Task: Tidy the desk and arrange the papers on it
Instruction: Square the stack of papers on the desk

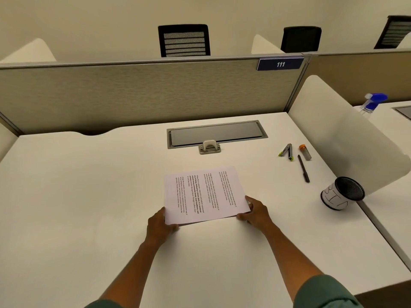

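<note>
So we've got this big white counter [89, 196] in a cubicle, grey partition [144, 94] across the back with a "111" plate [280, 64] on it, and a closed cable hatch [216, 134] sunk into the top near the back. Right in the middle, nearest to us, sits the stack of papers [205, 194], printed side up with the text running sideways from where we stand. Our left hand [160, 225] has its grip on the near left corner, thumb on top and the fingers tucked under where we can't see them, and our right hand [255, 211] has the near right corner the same sort of way, fingers curled round the edge. The near edge looks lifted a touch off the counter, but we can't say for sure. Edges look pretty well squared up, so we'd call the paper part mostly done, just needs setting down somewhere sensible. What's left is the small stuff off to the right: a black mesh cup [343, 193] with a hand-lettered white label lies tipped on its side near the curved white divider [347, 138], and well apart from it a black pen [303, 168], a small orange-capped tube [305, 152] and a folded grey tool with green tips [287, 151] are all loose on the counter. A little hole punch [209, 147] sits at the front lip of the hatch. A spray bottle [373, 104] peeks over from the next desk. Our guess: stand the cup up, then drop the pen and bits in it.
</note>
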A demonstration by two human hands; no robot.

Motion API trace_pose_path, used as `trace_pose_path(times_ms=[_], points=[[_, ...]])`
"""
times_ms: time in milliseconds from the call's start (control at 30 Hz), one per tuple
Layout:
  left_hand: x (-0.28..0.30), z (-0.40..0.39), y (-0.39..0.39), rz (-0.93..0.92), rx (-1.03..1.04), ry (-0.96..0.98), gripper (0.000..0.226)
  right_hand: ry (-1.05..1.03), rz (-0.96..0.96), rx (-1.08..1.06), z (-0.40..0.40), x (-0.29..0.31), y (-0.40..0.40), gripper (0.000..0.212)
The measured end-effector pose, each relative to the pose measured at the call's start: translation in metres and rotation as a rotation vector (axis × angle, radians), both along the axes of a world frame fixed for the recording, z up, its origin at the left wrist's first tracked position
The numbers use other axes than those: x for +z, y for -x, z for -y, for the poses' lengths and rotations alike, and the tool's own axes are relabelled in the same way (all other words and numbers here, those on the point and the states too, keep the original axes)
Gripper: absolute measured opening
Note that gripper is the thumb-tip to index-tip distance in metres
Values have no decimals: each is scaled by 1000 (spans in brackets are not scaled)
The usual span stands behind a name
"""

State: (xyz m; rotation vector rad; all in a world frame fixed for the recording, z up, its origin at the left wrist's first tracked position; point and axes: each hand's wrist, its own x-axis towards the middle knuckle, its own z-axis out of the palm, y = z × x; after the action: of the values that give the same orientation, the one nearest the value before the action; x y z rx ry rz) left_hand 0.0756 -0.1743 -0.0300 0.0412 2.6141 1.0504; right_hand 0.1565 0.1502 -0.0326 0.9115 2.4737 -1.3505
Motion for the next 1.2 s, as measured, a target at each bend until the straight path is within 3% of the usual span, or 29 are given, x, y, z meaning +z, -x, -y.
trace_pose_path(times_ms=[567,933,1200], points=[[-1,2,1,16,-11,-4,49,-29,-5,-1,2,1,1,86],[7,-1,-5,18,69,-83,34,-21,-36,-10,7,7,-2,87],[11,-3,-10,19,146,-133,41,-23,-45,0,9,12,-3,79]])
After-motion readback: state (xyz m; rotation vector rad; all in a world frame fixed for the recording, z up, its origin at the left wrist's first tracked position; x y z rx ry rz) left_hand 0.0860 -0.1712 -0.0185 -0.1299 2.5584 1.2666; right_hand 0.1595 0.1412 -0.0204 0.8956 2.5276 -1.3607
